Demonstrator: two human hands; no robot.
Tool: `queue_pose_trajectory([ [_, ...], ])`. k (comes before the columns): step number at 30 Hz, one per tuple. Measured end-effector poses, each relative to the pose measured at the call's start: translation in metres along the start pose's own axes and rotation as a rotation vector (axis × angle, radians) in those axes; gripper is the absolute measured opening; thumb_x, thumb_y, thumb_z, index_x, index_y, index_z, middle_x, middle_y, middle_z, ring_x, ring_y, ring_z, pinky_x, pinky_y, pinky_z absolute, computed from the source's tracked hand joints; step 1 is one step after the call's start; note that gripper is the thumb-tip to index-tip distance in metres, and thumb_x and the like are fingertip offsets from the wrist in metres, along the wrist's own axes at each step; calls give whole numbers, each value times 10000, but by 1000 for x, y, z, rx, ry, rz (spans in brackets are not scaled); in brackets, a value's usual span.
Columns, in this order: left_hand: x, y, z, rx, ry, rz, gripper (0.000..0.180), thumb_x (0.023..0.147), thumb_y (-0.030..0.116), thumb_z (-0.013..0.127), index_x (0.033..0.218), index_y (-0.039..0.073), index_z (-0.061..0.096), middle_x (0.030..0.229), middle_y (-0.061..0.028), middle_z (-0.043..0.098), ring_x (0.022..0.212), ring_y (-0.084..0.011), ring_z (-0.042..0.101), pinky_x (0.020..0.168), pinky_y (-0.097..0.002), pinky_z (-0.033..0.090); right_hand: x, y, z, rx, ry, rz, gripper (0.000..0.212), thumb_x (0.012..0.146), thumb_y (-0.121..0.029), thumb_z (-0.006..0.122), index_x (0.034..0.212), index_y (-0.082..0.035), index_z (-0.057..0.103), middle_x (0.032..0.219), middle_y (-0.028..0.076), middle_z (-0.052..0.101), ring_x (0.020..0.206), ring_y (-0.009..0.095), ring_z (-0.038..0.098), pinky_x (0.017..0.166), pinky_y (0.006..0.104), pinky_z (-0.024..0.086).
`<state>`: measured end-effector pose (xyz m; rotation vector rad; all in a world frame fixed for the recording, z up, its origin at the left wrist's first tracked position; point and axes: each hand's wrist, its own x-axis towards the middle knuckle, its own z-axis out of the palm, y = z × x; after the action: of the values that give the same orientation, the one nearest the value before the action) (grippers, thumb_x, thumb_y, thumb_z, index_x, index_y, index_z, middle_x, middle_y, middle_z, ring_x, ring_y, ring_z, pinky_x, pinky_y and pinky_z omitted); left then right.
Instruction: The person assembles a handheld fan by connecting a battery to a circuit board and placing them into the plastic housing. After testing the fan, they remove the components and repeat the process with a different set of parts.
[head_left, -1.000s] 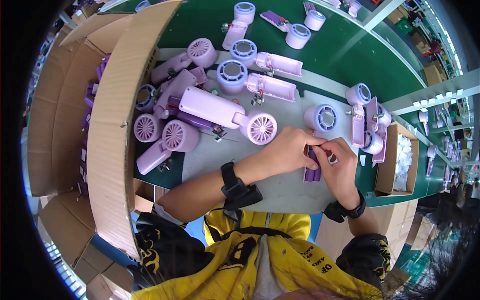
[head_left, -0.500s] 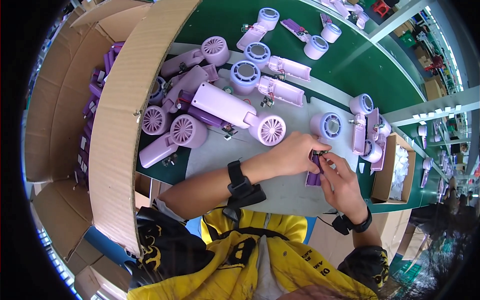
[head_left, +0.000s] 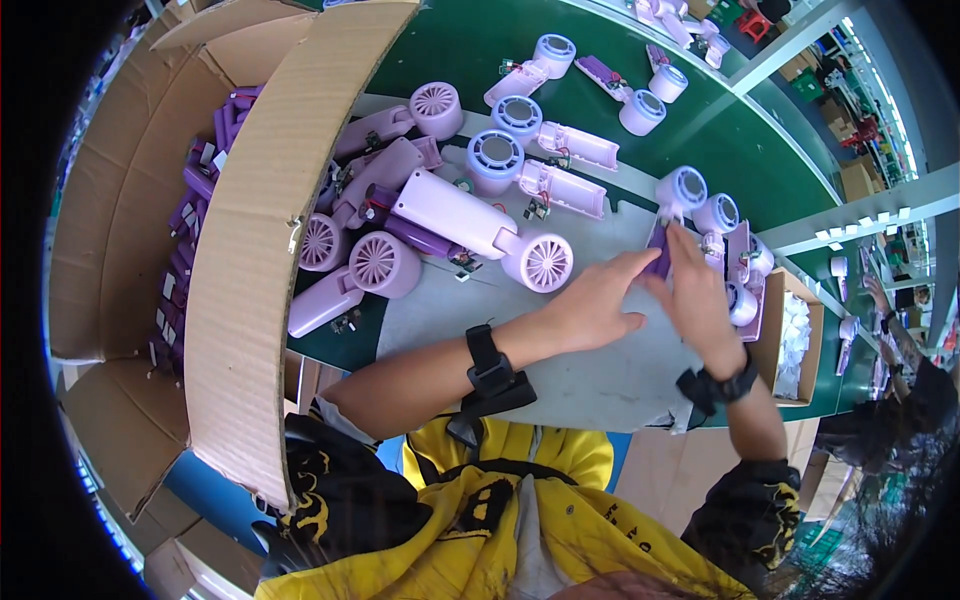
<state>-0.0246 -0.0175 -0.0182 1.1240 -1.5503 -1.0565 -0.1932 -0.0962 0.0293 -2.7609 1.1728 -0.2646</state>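
Lilac fan unit [head_left: 684,187] has shifted away from the person since the frame before, and both hands have followed it outward.

Head view: unit lies toward the far right part of the grey mat [head_left: 470,340], round head pointing away from the person, just beside a cluster of fans [head_left: 716,213] at right. Purple cells [head_left: 659,245] show in its handle, partly covered by fingers. Right hand [head_left: 697,295]: fingers laid along the right side of the handle; cannot tell whether it grips or only rests there. Left hand [head_left: 592,305]: unclenched, fingers extended toward the cells, thumb spread apart from them; fingertip contact unclear. Black strap [head_left: 487,358] on left wrist.

Left of the hands, a heap of lilac fans; one closed-handle fan [head_left: 455,212] lies across it, vented head to the right. Beyond, opened-handle fans [head_left: 580,148] and green bench [head_left: 690,130]. Far left, large carton [head_left: 250,250] with purple packs [head_left: 200,183]. At right, small carton [head_left: 770,350] of white pieces [head_left: 793,340].
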Motion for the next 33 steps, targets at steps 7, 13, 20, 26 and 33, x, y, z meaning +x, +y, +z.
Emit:
queue_pose_trajectory([
  [7, 3, -5, 4, 22, -38, 25, 692, 780, 109, 719, 1394, 29, 410, 1303, -211, 527, 1003, -352, 601, 883, -412, 505, 104, 72, 7, -290, -116, 160, 594, 801, -144, 697, 1288, 68, 431, 1158, 284, 603, 985, 439, 629, 829, 474, 525],
  [13, 6, -14, 20, 73, -11, 98, 618, 795, 100, 696, 1355, 19, 448, 1313, -245, 503, 1086, -405, 578, 931, -448, 481, 140, 104, 9, -553, -189, 270, 287, 827, -50, 566, 1103, 11, 516, 1005, 262, 662, 884, 416, 677, 778, 481, 557],
  [20, 9, -16, 26, 31, -37, 66, 546, 800, 83, 678, 1304, 0, 487, 1249, -254, 516, 1121, -440, 551, 956, -467, 468, 194, 36, -4, -325, 128, -73, 312, 847, -149, 619, 1149, -71, 606, 957, 184, 692, 902, 393, 666, 818, 485, 526],
  [26, 12, -15, 28, 60, -42, 77, 514, 806, 82, 669, 1282, -10, 499, 1221, -240, 522, 1113, -422, 561, 949, -460, 474, 239, -17, 22, 151, -107, 135, 609, 868, -179, 642, 1404, -57, 381, 835, 164, 687, 703, 276, 687, 611, 384, 551],
  [33, 16, -17, 26, 93, -55, 55, 498, 810, 82, 661, 1271, -21, 503, 1210, -232, 527, 1116, -404, 560, 951, -453, 473, 260, -9, 53, 479, -81, 377, 770, 869, -137, 600, 1507, -49, 178, 819, 150, 662, 602, 186, 647, 486, 307, 537],
])
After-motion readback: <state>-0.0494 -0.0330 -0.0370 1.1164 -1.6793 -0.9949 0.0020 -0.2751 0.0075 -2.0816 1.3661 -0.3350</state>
